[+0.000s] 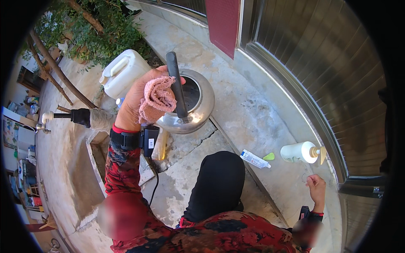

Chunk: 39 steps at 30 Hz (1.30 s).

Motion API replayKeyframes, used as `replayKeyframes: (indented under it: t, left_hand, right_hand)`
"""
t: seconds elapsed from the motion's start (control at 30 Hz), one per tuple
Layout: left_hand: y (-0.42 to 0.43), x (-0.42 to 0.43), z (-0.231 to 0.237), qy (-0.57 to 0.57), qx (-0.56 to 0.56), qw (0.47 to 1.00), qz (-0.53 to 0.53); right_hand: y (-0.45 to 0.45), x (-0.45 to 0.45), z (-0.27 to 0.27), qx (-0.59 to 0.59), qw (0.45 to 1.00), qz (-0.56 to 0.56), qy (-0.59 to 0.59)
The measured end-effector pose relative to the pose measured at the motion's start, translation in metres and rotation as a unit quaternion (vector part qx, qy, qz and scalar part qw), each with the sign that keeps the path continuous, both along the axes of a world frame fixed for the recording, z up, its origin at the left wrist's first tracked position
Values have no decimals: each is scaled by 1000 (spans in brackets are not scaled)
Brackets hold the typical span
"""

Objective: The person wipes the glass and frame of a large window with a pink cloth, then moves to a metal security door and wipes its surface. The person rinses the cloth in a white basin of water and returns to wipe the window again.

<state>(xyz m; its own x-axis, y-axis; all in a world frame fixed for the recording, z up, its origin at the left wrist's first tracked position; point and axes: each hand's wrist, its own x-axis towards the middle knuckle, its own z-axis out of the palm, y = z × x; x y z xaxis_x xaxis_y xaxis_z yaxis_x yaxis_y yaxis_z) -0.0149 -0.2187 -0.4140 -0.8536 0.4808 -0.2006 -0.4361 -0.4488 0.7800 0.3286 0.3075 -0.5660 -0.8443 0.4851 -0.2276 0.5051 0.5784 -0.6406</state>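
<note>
My left hand (pixel 134 95) holds a bunched pink terry cloth (pixel 157 99) against the black handle (pixel 176 85) of a stainless steel kettle (pixel 202 109). Its fingertips show past the far side of the handle. The kettle's round mouth is uncovered, and its dark inside shows. Over at the right, my right hand (pixel 316 189) hangs with its fingers curled together, below a white pump bottle (pixel 295 152) that lies on its side. I see nothing plainly held in it. A toothpaste-like tube (pixel 254 158) and a small green piece (pixel 269 156) lie on the concrete beyond my knee.
A white plastic jerrycan (pixel 125 74) is behind my left hand. A wrapped pipe with a tap (pixel 43 128) reaches out over a concrete basin (pixel 98 148) on the left. A bottle of yellowish liquid (pixel 160 145) is near my left wrist. Metal door panels (pixel 316 63) line the right side.
</note>
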Motion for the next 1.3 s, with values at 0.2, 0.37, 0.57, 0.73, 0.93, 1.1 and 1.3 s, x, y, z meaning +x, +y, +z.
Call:
replayKeyframes:
  t: [0.2,0.37,0.57,0.73,0.93,1.1,1.3]
  left_hand:
    - [-30,-26,-48,-35,-106,989,96]
    - [-69,-48,-111,-107,-84,983,127]
    - [-91,-59,-178,-87,-119,979,142]
    - [-97,-72,-205,-47,-122,986,104]
    - [-115,-98,-233,223,-426,875,50]
    - [-139,-137,-273,89,-286,950,83]
    - [-152,-167,-291,245,-524,815,44]
  right_hand:
    - [13,14,8,7,999,-37,-7]
    - [23,27,3,-6,998,-57,-6]
    - [26,29,-7,-15,998,-60,-23]
    - [25,26,-9,-4,998,-47,-35]
    - [24,26,-14,-18,997,-66,-47]
    - [23,25,-20,-20,996,-70,-56]
    - [13,26,-19,-30,995,-86,-51]
